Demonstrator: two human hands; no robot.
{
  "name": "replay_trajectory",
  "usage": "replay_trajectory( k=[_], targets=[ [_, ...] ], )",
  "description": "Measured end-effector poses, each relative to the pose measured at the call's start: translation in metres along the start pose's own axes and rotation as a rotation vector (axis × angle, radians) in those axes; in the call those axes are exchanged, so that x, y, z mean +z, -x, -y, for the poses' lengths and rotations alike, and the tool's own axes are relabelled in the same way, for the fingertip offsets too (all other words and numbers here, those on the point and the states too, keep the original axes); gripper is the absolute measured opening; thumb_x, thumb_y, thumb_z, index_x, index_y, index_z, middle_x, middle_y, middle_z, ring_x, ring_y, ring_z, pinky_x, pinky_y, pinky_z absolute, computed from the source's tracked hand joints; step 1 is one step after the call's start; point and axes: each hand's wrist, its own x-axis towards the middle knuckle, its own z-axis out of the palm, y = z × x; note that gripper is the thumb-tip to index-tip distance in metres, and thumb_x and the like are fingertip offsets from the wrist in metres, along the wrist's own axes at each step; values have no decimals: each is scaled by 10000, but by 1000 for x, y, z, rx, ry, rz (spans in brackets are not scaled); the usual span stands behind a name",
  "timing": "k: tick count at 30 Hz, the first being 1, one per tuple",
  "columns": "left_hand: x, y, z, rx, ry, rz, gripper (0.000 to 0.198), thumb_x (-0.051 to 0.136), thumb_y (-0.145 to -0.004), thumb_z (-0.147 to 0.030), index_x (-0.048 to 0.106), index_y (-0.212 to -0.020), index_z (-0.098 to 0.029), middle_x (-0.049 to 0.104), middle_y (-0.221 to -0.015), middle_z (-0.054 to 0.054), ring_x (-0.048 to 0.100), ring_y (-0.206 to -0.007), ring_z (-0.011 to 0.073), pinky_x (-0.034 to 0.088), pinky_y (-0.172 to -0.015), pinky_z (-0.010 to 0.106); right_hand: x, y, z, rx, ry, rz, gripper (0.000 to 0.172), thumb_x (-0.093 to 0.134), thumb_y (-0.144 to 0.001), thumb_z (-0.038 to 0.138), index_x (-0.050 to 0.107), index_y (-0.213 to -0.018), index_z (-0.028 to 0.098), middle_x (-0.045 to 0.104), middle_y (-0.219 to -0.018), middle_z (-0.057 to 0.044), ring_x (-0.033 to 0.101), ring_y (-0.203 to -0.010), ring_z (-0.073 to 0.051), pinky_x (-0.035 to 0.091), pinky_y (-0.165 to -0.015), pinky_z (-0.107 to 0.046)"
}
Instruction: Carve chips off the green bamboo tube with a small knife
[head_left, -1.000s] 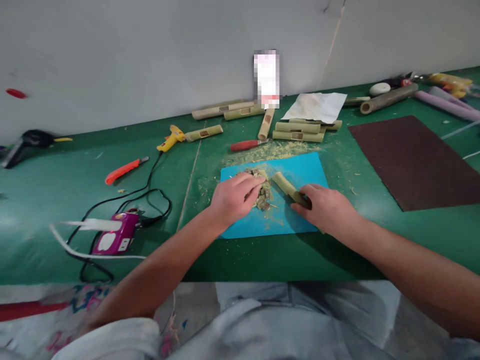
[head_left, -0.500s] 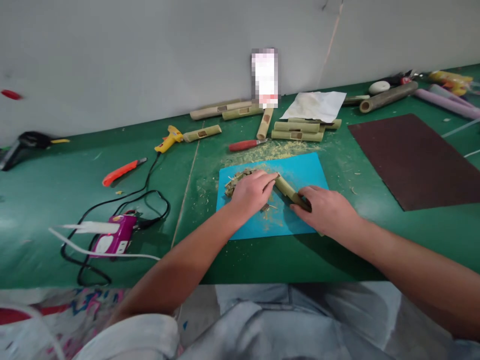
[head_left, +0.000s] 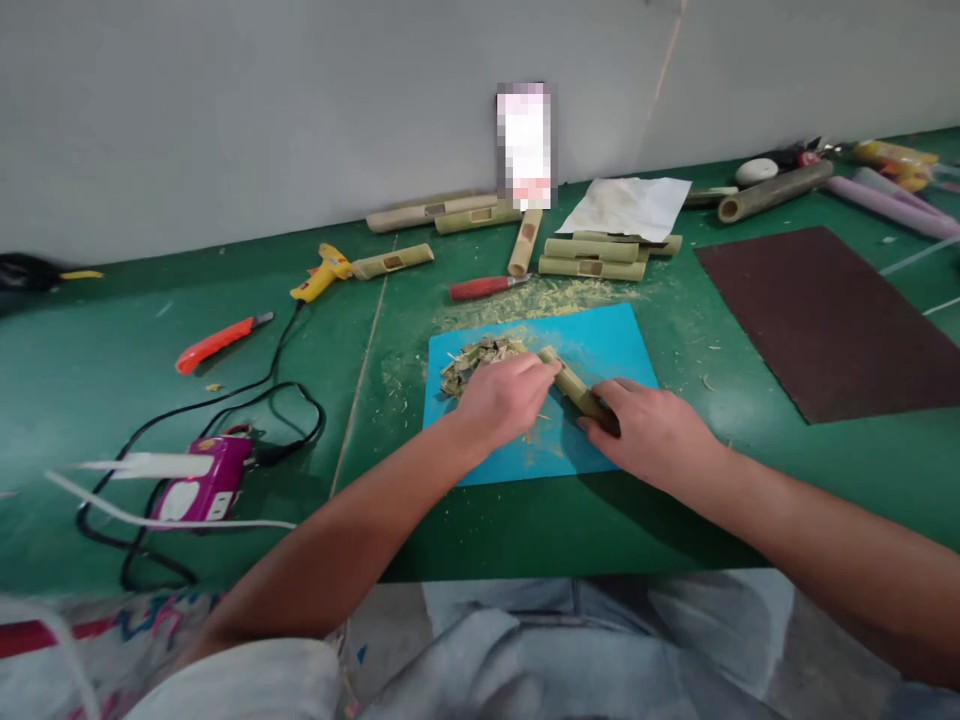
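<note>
A green bamboo tube (head_left: 576,388) lies slantwise over the blue sheet (head_left: 592,330). My right hand (head_left: 652,425) is closed round its near part, with the thumb on the near side and the fingers over the top. My left hand (head_left: 510,395) is at the tube's far part, its fingertips pinched together against the side near the cut opening. Whatever is between those fingertips, if anything, is hidden. A pile of bamboo scraps (head_left: 476,362) and leaf-like bits sits on the sheet just beyond my left hand.
Behind the sheet lie a red-handled knife (head_left: 480,288), sawdust and several notched bamboo tubes (head_left: 592,268). A phone (head_left: 525,145) leans on the wall. Leftward are a yellow glue gun (head_left: 322,275), an orange cutter (head_left: 217,345) and a purple power strip (head_left: 202,480) with cables. A brown board (head_left: 832,320) lies right.
My left fingers have drawn from lying outstretched over the tube's far end to a pinch at its side, uncovering that end. My right hand keeps its hold. The view has shifted slightly.
</note>
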Motion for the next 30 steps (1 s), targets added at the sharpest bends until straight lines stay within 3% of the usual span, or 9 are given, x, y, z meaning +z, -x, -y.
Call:
replay_trajectory(
  k=[3,8,12,17,22,27,30],
  targets=[
    [-1,0,-5,72,0,45,326,404,-1038,-225,689,-1150,-115,711,-884,86,678,-816,183,522,-685,265,0,1,1,-6,17,15,255,492,-948,373,623,-1024,169,691,-1002,-80,640,-780,-205,307,-587,-327],
    [-4,0,-7,-8,-124,18,336,395,-1039,-243,709,-1057,-127,688,-816,84,643,-724,170,491,-625,260,0,1,3,2,11,25,249,528,-934,391,624,-1030,183,690,-1049,-83,644,-801,-209,323,-597,-324],
    [-5,2,-13,103,-50,90,336,377,-1036,-214,684,-1137,-123,686,-854,79,654,-786,180,507,-669,274,0,2,3,-4,15,39,258,533,-923,397,620,-1035,181,698,-1023,-82,644,-784,-214,311,-592,-330],
    [-8,2,-10,-21,-109,43,340,393,-1040,-252,708,-1060,-125,676,-823,88,641,-753,187,498,-641,285,1,2,4,-14,-17,5,249,484,-931,379,621,-1001,183,701,-1013,-77,639,-774,-207,305,-596,-334],
    [-9,5,-17,98,-44,105,361,358,-1046,-234,705,-1057,-137,657,-801,66,628,-739,171,493,-633,279,2,2,4,-31,-36,21,246,483,-920,358,623,-1001,172,703,-993,-82,635,-763,-208,303,-598,-337],
    [-10,4,-11,-4,-137,17,337,399,-1042,-246,712,-1052,-123,659,-765,72,628,-707,172,473,-604,271,0,2,4,-14,-38,23,250,471,-929,360,625,-1006,178,701,-1027,-82,639,-783,-210,309,-603,-333],
    [-10,5,-16,50,-82,71,344,376,-1047,-236,704,-1067,-136,667,-783,67,638,-725,164,478,-613,261,-1,2,4,-24,-37,48,245,481,-929,352,624,-1020,174,698,-1019,-86,640,-791,-211,312,-604,-332]
  ],
)
